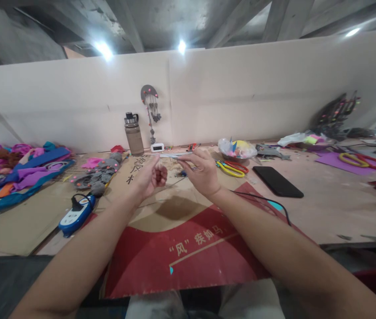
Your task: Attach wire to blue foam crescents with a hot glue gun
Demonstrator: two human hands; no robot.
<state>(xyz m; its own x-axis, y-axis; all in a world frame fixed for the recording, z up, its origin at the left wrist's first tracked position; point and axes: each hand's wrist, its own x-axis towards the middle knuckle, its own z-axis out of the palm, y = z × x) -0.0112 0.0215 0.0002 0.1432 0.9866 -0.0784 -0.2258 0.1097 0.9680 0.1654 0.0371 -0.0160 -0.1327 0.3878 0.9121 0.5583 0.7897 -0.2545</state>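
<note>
Above the cardboard sheet (188, 270), my two hands are raised close together. A thin whitish strand (168, 155) stretches between them; whether it is thread or wire is too fine to tell. My left hand (151, 178) has its fingers curled in, the thumb pressed on top at the strand's left end. At the other end, my right hand (203, 172) pinches the strand between thumb and fingertips. A small dark item lies on the cardboard just behind my right fingers. Yellow-handled scissors (232, 170) rest to the right of this hand, next to a red-handled pair.
A water bottle (133, 135) and a small digital clock (157, 148) stand at the back. Grey felt pieces (103, 170), a power strip (77, 215) and coloured cloth (31, 170) lie left. A phone (277, 181), cable and plastic-wrapped bowl (237, 149) are right.
</note>
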